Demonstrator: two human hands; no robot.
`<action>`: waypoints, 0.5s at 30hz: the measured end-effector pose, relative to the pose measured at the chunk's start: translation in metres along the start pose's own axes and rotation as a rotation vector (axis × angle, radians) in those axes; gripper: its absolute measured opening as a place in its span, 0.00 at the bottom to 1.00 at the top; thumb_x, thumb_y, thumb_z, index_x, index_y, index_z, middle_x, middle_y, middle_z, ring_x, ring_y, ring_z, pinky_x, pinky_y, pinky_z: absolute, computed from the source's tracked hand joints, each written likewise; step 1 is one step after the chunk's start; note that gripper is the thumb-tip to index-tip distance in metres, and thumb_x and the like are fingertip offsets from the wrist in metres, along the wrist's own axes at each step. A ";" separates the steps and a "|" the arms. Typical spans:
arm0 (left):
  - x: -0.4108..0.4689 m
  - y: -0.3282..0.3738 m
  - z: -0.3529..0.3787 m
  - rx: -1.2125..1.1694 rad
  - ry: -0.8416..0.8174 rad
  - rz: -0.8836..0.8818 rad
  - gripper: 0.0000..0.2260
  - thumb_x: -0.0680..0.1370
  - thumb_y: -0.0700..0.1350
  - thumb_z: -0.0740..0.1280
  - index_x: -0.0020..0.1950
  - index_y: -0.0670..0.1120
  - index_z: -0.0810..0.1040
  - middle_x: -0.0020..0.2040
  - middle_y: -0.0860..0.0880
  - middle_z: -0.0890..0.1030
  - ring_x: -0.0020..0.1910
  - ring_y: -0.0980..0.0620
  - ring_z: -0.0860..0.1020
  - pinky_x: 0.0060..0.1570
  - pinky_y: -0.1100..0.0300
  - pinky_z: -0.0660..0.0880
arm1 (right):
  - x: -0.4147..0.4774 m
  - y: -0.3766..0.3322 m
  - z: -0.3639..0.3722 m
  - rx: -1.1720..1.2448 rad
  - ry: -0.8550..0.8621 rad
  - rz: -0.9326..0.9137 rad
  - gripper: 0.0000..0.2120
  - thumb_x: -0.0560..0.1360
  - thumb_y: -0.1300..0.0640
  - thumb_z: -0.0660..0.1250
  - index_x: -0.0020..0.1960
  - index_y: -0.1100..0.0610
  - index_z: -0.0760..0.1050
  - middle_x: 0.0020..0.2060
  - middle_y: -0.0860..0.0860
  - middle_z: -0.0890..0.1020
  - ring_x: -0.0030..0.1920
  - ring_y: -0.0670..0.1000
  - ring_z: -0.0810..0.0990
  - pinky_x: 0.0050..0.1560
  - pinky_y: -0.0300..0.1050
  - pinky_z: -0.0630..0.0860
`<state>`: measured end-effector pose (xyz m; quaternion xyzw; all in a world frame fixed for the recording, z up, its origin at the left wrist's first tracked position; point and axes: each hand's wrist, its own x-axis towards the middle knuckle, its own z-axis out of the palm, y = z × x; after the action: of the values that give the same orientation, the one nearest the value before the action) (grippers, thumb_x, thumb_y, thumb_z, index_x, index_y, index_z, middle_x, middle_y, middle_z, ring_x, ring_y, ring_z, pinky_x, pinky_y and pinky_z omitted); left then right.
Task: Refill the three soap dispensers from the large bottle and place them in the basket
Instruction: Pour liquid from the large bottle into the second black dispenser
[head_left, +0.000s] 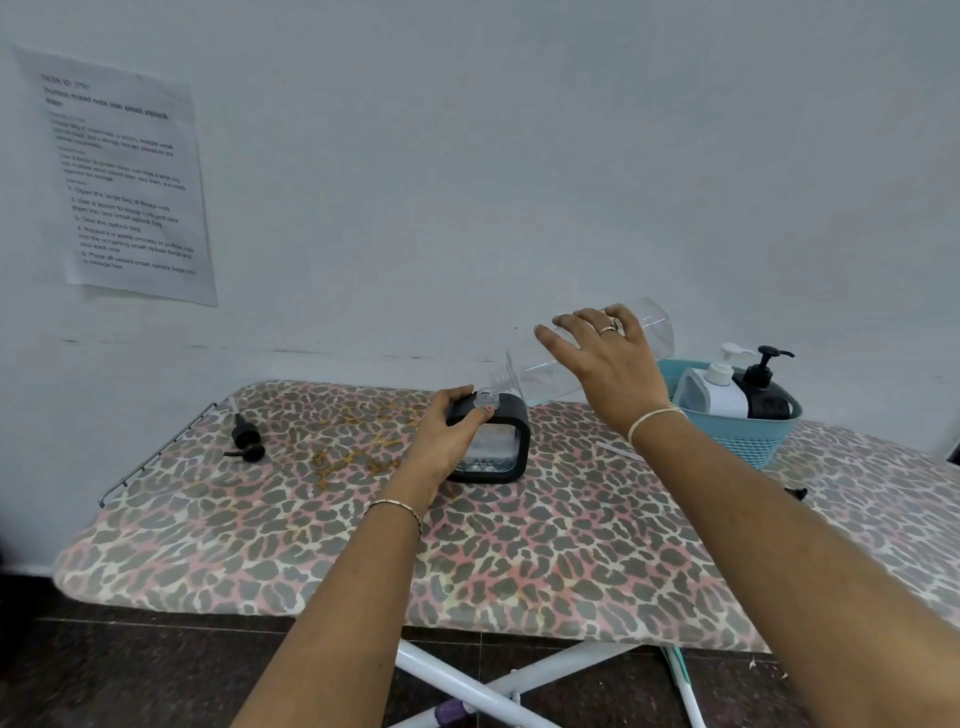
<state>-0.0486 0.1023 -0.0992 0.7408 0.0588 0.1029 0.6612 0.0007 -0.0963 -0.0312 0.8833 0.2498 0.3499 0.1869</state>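
right hand (608, 358): fingers curled over the large bottle (540, 376), holding it tilted with the neck down; the palm hides the bottle's middle.
left hand (441, 434): grips the top left corner of the open dispenser (501, 452), thumb beside its mouth, covering its left side.
large bottle: clear; its threaded neck meets the open dispenser's mouth, and any flow is hard to make out.
open dispenser: black frame, clear window, upright on the ironing board (519, 561); fill level unclear.
pump head (247, 441): lying well left of the open dispenser.
basket (748, 441): teal, right of the open dispenser; a white dispenser (722, 387) and a black dispenser (768, 392) stand inside, lower halves hidden by its wall.
small black thing (797, 492): far right of the open dispenser, cut off by the right forearm, so I cannot tell what it is.
paper sheet (124, 176): on the wall, up and left of the open dispenser; its print is blurred.
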 end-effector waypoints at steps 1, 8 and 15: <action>0.000 0.000 0.000 0.001 -0.002 0.000 0.19 0.76 0.50 0.69 0.66 0.51 0.71 0.58 0.55 0.72 0.56 0.57 0.71 0.52 0.63 0.66 | 0.000 0.000 0.000 -0.002 0.002 -0.003 0.39 0.61 0.72 0.72 0.68 0.53 0.68 0.62 0.57 0.76 0.61 0.59 0.75 0.64 0.58 0.64; -0.001 0.001 0.001 -0.003 0.002 -0.001 0.19 0.76 0.50 0.69 0.66 0.50 0.71 0.58 0.55 0.72 0.56 0.56 0.71 0.52 0.63 0.66 | 0.001 0.002 -0.001 -0.025 0.018 -0.016 0.38 0.60 0.72 0.72 0.67 0.53 0.68 0.61 0.57 0.77 0.59 0.59 0.76 0.63 0.58 0.65; 0.000 0.001 0.001 -0.012 0.004 -0.003 0.19 0.76 0.49 0.70 0.66 0.51 0.71 0.59 0.54 0.73 0.57 0.56 0.72 0.53 0.63 0.67 | 0.003 0.003 -0.003 -0.046 0.022 -0.035 0.37 0.61 0.72 0.71 0.67 0.53 0.68 0.61 0.56 0.77 0.59 0.59 0.76 0.63 0.58 0.65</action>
<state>-0.0484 0.1016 -0.0986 0.7366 0.0607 0.1035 0.6656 0.0011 -0.0963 -0.0259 0.8703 0.2591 0.3621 0.2106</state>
